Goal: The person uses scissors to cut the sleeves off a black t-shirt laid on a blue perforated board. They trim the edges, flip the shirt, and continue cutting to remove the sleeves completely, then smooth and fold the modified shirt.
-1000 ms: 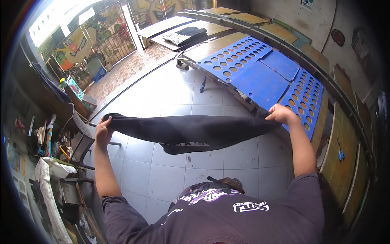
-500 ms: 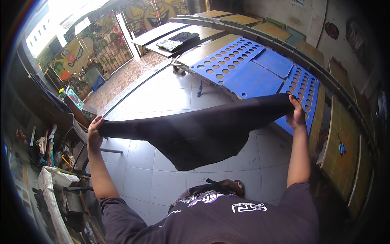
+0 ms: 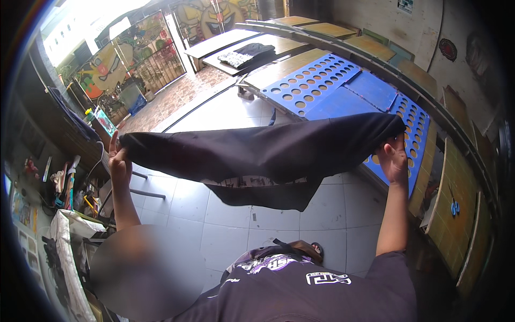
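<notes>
A black shirt (image 3: 257, 147) is stretched out in the air in front of me, its lower part hanging in a fold. Along that fold shows a paler, patterned strip. At the shirt's left end my left hand (image 3: 120, 160) pinches the cloth, one finger pointing up. The opposite end is gripped by my right hand (image 3: 394, 161), whose upper fingers are partly behind the fabric. Beyond the right half of the shirt lies a blue panel with round holes (image 3: 322, 80), partly covered by the cloth in this view.
Dark folded clothes (image 3: 252, 52) rest on a far table. Blue scissors (image 3: 455, 207) lie on a board at the right. At left are a metal-legged seat (image 3: 147, 192) and a cluttered shelf with a white-edged box (image 3: 67, 241). Grey tiled floor (image 3: 268, 222) lies below.
The shirt's lower part has swung up and folded, bringing the patterned strip into view. Both hands keep their hold, with the left end raised a little.
</notes>
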Available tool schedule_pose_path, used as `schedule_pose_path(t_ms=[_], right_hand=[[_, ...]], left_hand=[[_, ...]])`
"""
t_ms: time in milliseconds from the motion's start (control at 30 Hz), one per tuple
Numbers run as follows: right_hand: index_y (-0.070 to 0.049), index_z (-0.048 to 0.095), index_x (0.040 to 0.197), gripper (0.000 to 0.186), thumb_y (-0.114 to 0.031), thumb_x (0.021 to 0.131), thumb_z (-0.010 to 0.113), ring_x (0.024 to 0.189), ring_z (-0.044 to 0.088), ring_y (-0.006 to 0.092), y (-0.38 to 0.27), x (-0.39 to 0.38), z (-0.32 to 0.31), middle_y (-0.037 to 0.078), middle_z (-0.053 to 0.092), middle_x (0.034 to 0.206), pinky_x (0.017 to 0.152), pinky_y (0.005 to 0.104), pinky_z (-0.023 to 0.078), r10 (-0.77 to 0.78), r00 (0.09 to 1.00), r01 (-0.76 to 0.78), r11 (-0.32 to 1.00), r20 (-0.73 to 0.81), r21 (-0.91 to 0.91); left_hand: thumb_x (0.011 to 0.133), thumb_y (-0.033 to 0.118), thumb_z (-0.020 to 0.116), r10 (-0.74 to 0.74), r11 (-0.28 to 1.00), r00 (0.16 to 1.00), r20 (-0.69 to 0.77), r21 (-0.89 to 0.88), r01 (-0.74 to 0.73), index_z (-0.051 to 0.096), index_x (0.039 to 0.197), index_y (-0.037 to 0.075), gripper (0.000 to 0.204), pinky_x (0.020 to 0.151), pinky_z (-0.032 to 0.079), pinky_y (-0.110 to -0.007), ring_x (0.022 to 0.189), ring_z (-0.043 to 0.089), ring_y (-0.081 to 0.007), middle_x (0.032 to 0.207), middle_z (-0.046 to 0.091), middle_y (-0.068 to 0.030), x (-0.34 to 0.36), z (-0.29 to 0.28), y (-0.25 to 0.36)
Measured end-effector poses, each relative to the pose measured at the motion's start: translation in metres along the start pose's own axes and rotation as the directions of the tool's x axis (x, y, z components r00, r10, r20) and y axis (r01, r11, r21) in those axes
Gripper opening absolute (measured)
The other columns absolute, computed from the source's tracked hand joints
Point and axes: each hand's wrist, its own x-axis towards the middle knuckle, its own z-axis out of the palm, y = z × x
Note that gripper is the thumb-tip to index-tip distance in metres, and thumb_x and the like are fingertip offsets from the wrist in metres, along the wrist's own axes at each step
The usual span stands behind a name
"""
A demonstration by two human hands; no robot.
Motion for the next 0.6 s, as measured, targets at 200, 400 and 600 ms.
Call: schedule_pose_path(t_ms=[200,400,600], right_hand=[[-0.004,0.057,0.115,0.027,-0.002,0.089,0.052,0.099,0.057,0.014,0.021,0.029,-0.017,0.005,0.061,0.106,0.091,0.0256,0.041,-0.088,0.962,0.016,0.963,-0.26,-0.268],[-0.002,0.065,0.096,0.015,-0.013,0.091,0.056,0.078,0.056,0.0081,-0.018,0.045,-0.038,0.003,0.063,0.087,0.071,0.0225,0.043,-0.487,0.799,0.013,0.601,-0.353,-0.799],[0.006,0.058,0.106,0.02,-0.009,0.094,0.052,0.088,0.062,0.0163,-0.095,0.032,-0.122,0.014,0.064,0.102,0.078,0.0282,0.051,-0.691,0.671,0.127,0.466,-0.27,-0.876]], left_hand=[[0.084,-0.009,0.045,0.145,0.987,0.985,-0.091,0.088,-0.137,0.05,0.122,-0.004,0.039,0.093,0.047,-0.033,0.099,0.061,-0.0228,0.12,0.057,-0.0193,0.026,0.004,-0.004],[0.084,-0.005,0.043,0.509,0.729,0.85,-0.136,0.594,-0.341,0.053,0.118,-0.007,0.035,0.093,0.045,-0.029,0.1,0.06,-0.0199,0.113,0.061,-0.0149,0.065,-0.002,-0.003],[0.086,0.005,0.058,0.732,0.413,0.677,0.077,0.74,-0.531,0.058,0.111,-0.005,0.027,0.084,0.049,-0.027,0.094,0.061,-0.0165,0.107,0.063,-0.0092,0.134,0.046,-0.037]])
